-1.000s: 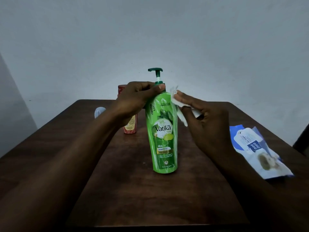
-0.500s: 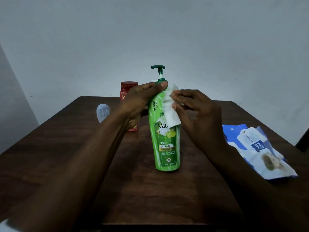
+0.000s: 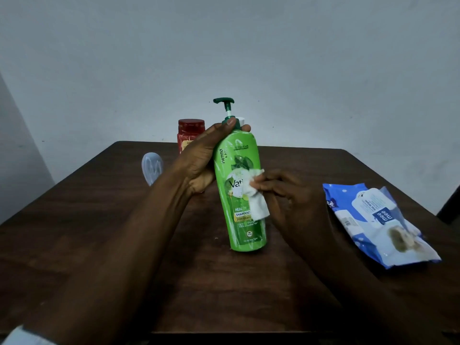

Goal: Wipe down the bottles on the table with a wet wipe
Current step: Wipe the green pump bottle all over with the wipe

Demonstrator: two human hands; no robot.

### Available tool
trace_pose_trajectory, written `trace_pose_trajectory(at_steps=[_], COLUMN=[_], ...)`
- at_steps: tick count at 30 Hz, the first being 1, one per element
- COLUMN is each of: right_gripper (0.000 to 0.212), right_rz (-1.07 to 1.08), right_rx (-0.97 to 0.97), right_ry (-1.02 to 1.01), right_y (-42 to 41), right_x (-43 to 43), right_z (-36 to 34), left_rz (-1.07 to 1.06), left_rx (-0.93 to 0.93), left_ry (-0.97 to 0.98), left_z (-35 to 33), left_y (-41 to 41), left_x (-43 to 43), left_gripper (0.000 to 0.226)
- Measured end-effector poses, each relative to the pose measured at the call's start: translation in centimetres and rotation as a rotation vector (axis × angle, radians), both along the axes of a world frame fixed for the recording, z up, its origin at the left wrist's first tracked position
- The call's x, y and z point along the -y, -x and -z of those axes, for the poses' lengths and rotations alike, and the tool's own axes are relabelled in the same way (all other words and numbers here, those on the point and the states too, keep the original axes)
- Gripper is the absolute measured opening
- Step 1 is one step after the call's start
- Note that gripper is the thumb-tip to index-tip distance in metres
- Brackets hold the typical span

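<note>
The left hand (image 3: 204, 158) grips the top of the green bottle (image 3: 237, 155) to stop it tipping on the desk (image 3: 99, 232). Right beside it, the right hand (image 3: 286, 192) pinches the wet wipe (image 3: 256, 199) against the bottle's front for rubbing.

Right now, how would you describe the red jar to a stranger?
Look along the brown table to its far edge. There, partly hidden behind the left hand gripping the green pump bottle, stands the jar: short, red with a red lid, without a pump.
</note>
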State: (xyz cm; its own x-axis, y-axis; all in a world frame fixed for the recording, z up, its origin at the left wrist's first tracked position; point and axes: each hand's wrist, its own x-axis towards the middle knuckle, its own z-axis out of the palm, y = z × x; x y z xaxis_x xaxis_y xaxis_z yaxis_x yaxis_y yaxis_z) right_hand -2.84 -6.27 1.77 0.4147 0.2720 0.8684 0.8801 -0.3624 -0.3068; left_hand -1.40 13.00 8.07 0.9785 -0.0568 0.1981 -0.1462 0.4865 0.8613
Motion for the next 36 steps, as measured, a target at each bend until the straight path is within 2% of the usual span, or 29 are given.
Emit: trace_pose_trajectory(at_steps=[8,16,20,21,26,31,36], right_gripper=[0.022,0.024,0.022,0.021,0.02,0.022,0.023], right_rz=[-0.031,-0.015,0.037,0.042,0.036,0.032,0.121], right_rx=[-0.005,-0.04,0.037,0.044,0.013,-0.024,0.119], right_ry=[0.125,0.072,0.023,0.012,-0.029,-0.05,-0.035], right_y=[1.9,0.2,-1.6,-2.0,-2.7,-2.9,-1.7], right_x=[1.9,0.4,-0.9,-1.1,-2.0,-2.6,-3.7], right_z=[2.7,-1.2,-4.5,-5.3,-7.7,-8.1,-6.7], left_rz=[0.015,0.001,0.042,0.041,0.113,0.168,0.195], left_rx=[0.011,-0.001,-0.05,-0.049,-0.024,-0.005,-0.013], left_ry=[0.054,0.039,0.065,0.073,0.133,0.15,0.222], left_z=[0.6,0.5,0.4,0.5,1.0,1.0,1.0], left_y=[-0.6,-0.6,-0.2,-0.1,-0.4,-0.6,-0.4], left_x=[-0.6,-0.1,0.6,0.7,0.9,0.9,0.8], left_gripper=[0.01,0.013,0.052,0.055,0.04,0.042,0.039])
